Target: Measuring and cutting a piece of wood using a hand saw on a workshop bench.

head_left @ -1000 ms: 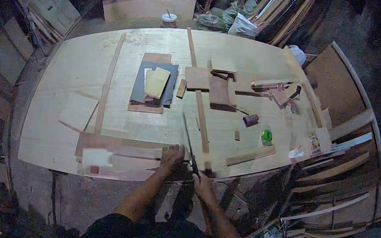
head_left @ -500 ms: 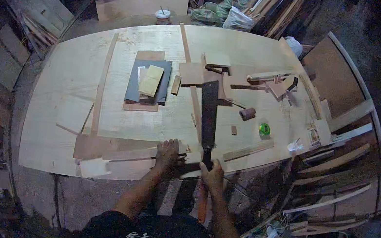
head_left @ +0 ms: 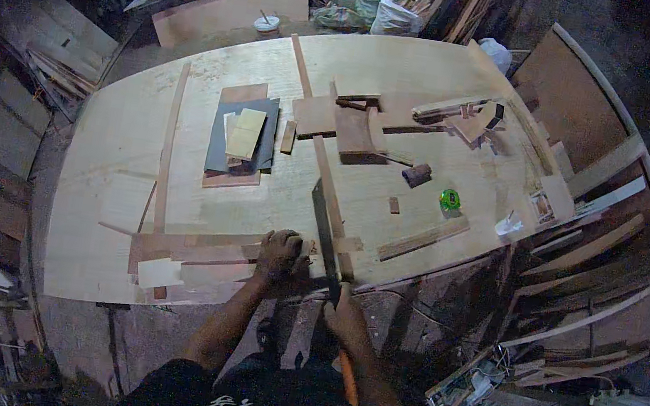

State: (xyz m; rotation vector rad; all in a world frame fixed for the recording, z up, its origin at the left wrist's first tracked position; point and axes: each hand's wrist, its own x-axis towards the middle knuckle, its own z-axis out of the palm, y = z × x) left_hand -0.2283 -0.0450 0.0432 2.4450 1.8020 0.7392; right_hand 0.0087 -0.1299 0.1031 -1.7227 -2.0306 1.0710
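Observation:
My right hand (head_left: 340, 314) is closed round the handle of a long dark hand saw (head_left: 325, 228), whose blade points away from me near the front edge of a pale plywood tabletop (head_left: 117, 130). My left hand (head_left: 279, 253) sits just left of the saw, fingers curled over a wood workpiece (head_left: 238, 247) at that edge. A small white piece (head_left: 158, 270) lies left of that hand. A pale strip (head_left: 325, 178) runs along the blade's right. An orange object (head_left: 349, 381), partly hidden, is below the right hand.
Dark sheets with offcuts (head_left: 245, 128), wood blocks (head_left: 360, 137), a dark roll (head_left: 416, 175) and a green tape measure (head_left: 450, 200) lie on the tabletop. Boards (head_left: 582, 115) and long strips (head_left: 594, 256) stand at the right. A bucket (head_left: 266, 24) and sacks (head_left: 393, 16) are behind.
The saw, held in my right hand, has swung from a flat-faced angle to a more edge-on one and shifted left and toward me. My left hand stays on the workpiece. The view has shifted slightly.

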